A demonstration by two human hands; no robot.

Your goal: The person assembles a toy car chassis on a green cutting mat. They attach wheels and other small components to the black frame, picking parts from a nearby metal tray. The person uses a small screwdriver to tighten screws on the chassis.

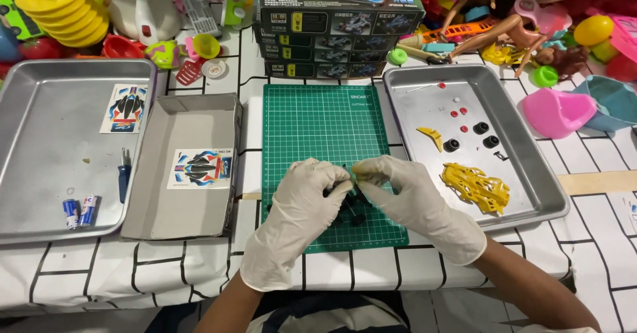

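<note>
A: At the lower centre of the frame, what occupies the two gloved hands?

B: The left hand [302, 197] and right hand [405, 197] meet over the green cutting mat [312, 124]. Both sets of fingers pinch a small black toy-car chassis [348, 200], which sits just above the mat; its details are hidden by the gloves.

A: What does the metal tray on the right contain?

B: The right tray [531, 167] holds a yellow car body shell [478, 187] at its lower part, a yellow wing piece [431, 136], three black wheels [481, 128] and several small red parts [458, 112].

A: And the containers on the left?

B: The left tray [40, 81] holds a sticker sheet [125, 108], a blue-handled screwdriver [124, 177] and two batteries [79, 211] at its lower edge. Beside it, the grey cardboard box lid [192, 117] holds a second sticker sheet [199, 168].

A: What stands at the upper centre?

B: A stack of model-car boxes [335, 31], flanked by loose plastic toys [66, 14].
</note>
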